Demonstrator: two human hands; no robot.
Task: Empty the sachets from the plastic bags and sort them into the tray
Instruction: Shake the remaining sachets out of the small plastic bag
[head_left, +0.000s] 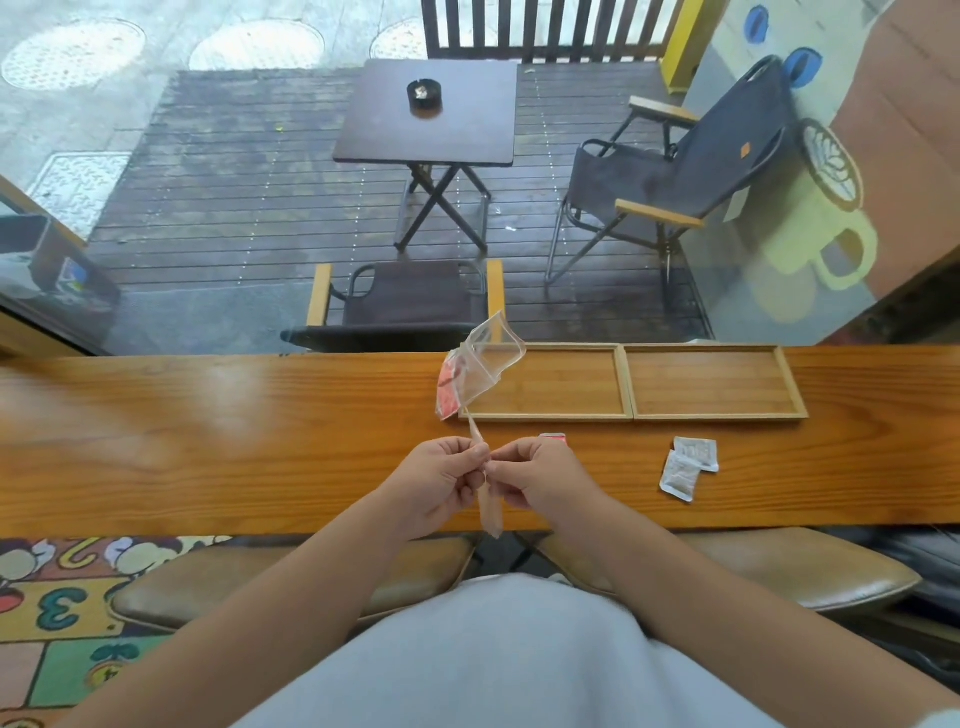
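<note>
Wooden counter (208, 441): two trays (550, 415), two white sachets (688, 465).

Clear plastic bag (485, 364), upright and open-mouthed, holding red sachets (448, 387), at the left edge of the empty two-compartment wooden tray (631, 382). Two white sachets (688, 467) lie overlapping on the counter near the tray.

head-worn view, facing forward-down, close over counter (208, 441)

both forearms bare, angled in toward 12 o'clock, left hand (439, 480) and right hand (540, 480) fingertips pinched, nearly touching
</note>
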